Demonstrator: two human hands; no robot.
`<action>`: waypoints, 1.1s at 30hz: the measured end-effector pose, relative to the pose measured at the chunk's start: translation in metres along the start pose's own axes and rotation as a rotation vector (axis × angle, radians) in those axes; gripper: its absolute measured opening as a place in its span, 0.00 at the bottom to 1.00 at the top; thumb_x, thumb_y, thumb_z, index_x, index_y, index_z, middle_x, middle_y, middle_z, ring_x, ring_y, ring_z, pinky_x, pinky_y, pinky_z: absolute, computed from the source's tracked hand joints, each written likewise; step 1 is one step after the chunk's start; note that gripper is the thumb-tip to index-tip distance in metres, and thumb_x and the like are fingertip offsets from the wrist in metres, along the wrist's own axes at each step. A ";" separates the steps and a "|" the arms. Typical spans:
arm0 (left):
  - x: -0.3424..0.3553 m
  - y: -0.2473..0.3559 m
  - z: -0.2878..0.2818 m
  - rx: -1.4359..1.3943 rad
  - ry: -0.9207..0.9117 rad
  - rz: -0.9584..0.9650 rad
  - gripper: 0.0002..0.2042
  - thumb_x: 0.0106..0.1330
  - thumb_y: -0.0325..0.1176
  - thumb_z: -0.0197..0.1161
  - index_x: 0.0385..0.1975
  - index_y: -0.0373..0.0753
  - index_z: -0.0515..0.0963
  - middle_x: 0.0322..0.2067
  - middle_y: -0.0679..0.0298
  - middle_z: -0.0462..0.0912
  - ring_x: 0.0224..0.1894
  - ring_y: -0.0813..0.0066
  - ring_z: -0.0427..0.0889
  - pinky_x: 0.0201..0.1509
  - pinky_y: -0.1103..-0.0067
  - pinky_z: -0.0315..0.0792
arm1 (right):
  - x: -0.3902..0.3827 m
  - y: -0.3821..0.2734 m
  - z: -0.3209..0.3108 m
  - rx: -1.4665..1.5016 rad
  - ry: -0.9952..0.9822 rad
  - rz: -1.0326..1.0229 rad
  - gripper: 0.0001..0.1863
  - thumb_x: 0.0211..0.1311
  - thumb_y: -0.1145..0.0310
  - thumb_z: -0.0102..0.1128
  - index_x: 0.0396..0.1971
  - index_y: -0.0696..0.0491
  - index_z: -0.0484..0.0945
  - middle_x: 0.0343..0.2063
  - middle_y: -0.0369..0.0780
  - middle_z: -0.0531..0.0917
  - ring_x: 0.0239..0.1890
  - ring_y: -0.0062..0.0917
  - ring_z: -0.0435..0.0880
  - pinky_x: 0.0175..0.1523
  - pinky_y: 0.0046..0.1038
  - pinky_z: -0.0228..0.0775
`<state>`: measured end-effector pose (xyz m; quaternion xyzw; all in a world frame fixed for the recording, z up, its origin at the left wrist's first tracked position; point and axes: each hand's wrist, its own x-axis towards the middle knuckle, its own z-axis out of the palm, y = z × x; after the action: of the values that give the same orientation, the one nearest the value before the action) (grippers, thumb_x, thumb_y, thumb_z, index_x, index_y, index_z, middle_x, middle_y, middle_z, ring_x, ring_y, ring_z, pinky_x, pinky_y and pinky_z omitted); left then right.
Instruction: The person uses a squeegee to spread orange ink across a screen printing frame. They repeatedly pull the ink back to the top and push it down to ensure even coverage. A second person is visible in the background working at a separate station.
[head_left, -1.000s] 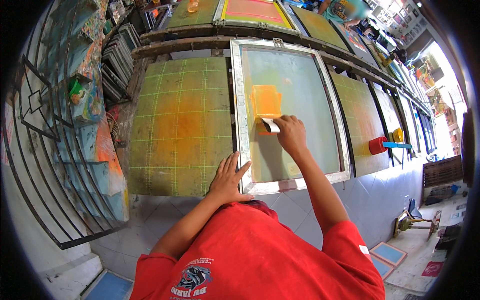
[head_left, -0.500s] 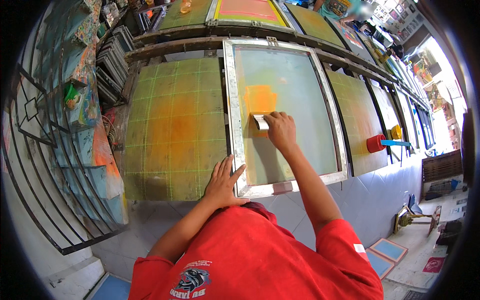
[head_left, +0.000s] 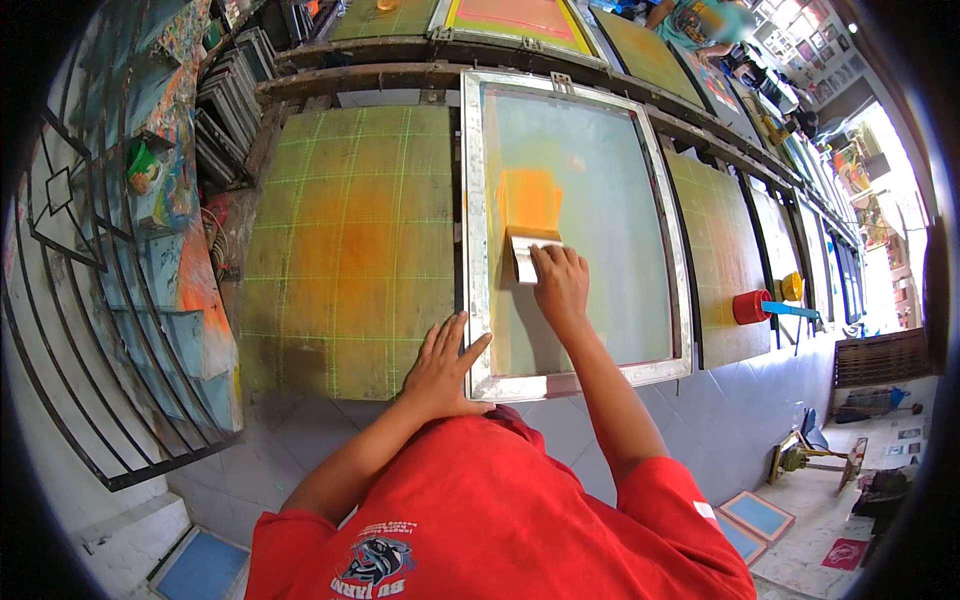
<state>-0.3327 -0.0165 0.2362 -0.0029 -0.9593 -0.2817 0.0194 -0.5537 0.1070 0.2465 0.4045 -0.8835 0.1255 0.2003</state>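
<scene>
A screen-printing screen [head_left: 478, 180] with a whitish metal frame lies in front of me. On the left part of its pale mesh [head_left: 625, 260] is a patch of orange ink [head_left: 533, 192]. My right hand [head_left: 563, 290] is closed around a squeegee [head_left: 523, 264], a short pale tool tilted against the mesh at the near edge of the patch. At the frame's near left corner rests my left hand [head_left: 438, 368], fingers stretched out and thumb apart. Left of the screen is a greenish board [head_left: 400, 180] with bright grid lines and an orange-stained middle.
To the right, a red cup [head_left: 750, 307] and a blue strip [head_left: 790, 311] sit on another board [head_left: 710, 230]. A dark rail [head_left: 360, 78] runs behind the screen. Black metal bars [head_left: 70, 350] stand at the left. A person [head_left: 705, 25] is at the far right.
My right hand has drawn the squeegee a little toward me, and more of the tool's face now shows. My left hand stays at the frame's corner. The view has shifted slightly.
</scene>
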 end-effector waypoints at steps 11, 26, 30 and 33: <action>0.004 -0.001 -0.001 0.026 0.002 0.008 0.53 0.38 0.62 0.71 0.67 0.49 0.57 0.68 0.42 0.44 0.71 0.46 0.46 0.72 0.55 0.41 | 0.128 0.038 -0.026 -0.015 -0.375 -0.047 0.13 0.51 0.73 0.55 0.35 0.46 0.84 0.29 0.39 0.81 0.35 0.37 0.80 0.38 0.38 0.72; 0.000 -0.004 0.001 0.011 -0.009 0.010 0.52 0.40 0.66 0.68 0.68 0.49 0.57 0.68 0.43 0.47 0.70 0.46 0.48 0.72 0.55 0.42 | -0.029 -0.014 -0.026 0.048 -0.007 -0.038 0.14 0.49 0.76 0.56 0.38 0.49 0.80 0.33 0.35 0.80 0.38 0.30 0.77 0.44 0.34 0.66; 0.001 -0.004 0.002 0.010 0.022 0.026 0.52 0.40 0.66 0.68 0.68 0.49 0.57 0.67 0.42 0.48 0.70 0.46 0.48 0.71 0.54 0.42 | 0.026 0.008 -0.001 0.001 -0.029 -0.040 0.10 0.49 0.75 0.56 0.33 0.48 0.79 0.30 0.36 0.79 0.38 0.31 0.77 0.41 0.34 0.66; 0.003 -0.004 0.002 0.007 0.026 0.035 0.52 0.40 0.66 0.69 0.68 0.50 0.57 0.67 0.42 0.48 0.70 0.46 0.49 0.71 0.55 0.43 | 0.085 0.034 0.010 -0.027 -0.155 -0.016 0.08 0.48 0.74 0.57 0.29 0.47 0.80 0.30 0.38 0.80 0.38 0.33 0.78 0.40 0.36 0.68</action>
<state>-0.3355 -0.0183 0.2322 -0.0157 -0.9597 -0.2781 0.0367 -0.6324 0.0687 0.2742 0.4174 -0.8946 0.0803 0.1380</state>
